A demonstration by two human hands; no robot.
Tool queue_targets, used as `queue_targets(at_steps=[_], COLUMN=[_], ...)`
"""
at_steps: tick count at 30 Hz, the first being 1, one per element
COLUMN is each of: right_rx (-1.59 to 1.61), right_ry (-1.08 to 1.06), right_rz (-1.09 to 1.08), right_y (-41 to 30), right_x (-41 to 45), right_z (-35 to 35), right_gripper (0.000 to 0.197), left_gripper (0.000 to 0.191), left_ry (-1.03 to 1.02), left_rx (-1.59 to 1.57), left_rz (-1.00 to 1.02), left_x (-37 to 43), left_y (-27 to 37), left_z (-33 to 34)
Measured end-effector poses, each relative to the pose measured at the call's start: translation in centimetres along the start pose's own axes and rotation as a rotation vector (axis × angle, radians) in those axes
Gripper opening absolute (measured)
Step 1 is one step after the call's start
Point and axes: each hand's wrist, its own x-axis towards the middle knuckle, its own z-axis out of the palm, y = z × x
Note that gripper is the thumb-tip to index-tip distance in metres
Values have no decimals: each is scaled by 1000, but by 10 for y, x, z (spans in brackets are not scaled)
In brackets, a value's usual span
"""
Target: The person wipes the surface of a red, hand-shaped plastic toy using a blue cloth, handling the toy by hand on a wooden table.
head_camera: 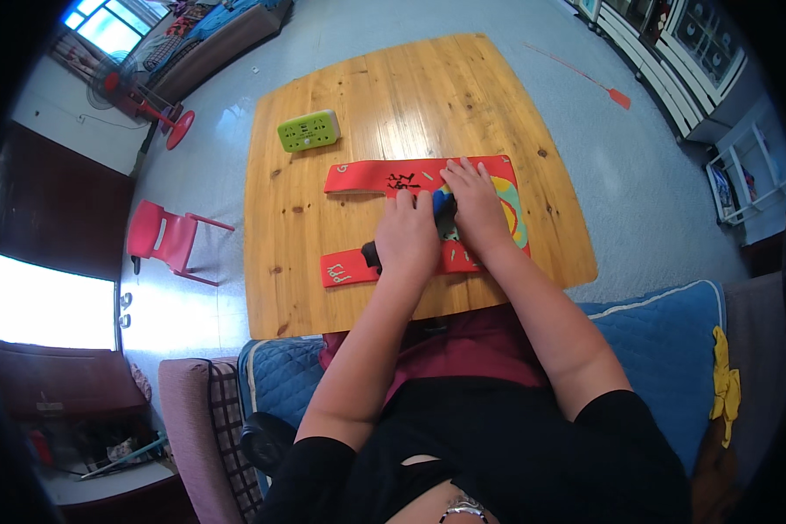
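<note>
A flat red panel [367, 171] with coloured print lies on the wooden table in front of me. Its left side has a wide gap through which the wood shows. My left hand [407, 229] is palm down over the panel's middle, fingertips at the upper strip. A black piece [371, 254] sticks out from beneath it, over the lower strip [348, 267]; whether my fingers grip it is hidden. My right hand [477, 206] rests on the panel's right part, fingers slightly apart. Between my hands show a dark patch [447, 226] and a blue patch [439, 200].
A green power strip [308, 131] sits at the table's [426, 92] far left. A pink chair [164, 236] and a red fan [182, 128] stand to the left. On the floor at right lies a red fly swatter [619, 98]. Blue quilted sofa padding [655, 340] is under me.
</note>
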Motion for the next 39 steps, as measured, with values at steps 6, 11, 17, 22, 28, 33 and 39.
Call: queue_targets(at_steps=[6,11,17,22,28,33,39], right_rx=[-115,-287,-185,204,260,156,75], right_ry=[-62,-128,-187,-43,1,49,-34], right_rz=[-40,-15,-89,-1,38,-40,-48], right_y=[5,1,-48,-53,-53,-49,-49], right_x=[-1,-30,-48,-46,-44,-44,-45], right_z=[-12,-28,-15,-12,-16,-15,-17], right_gripper=[44,49,56,56,55,56,55], left_gripper=[24,25,39,39,28,40,37], left_ry=[73,33,6,28,182,158,65], left_rx=[65,97,-20,-51,58,-68,-97], left_rz=[-31,-9,-124,-34,-254,-63,-40], left_x=[22,-10,-30,-32,1,-16,-30], left_y=[-24,-28,-36,-9,-58,-36,-19], left_z=[6,-3,-26,-9,-5,-24,-7])
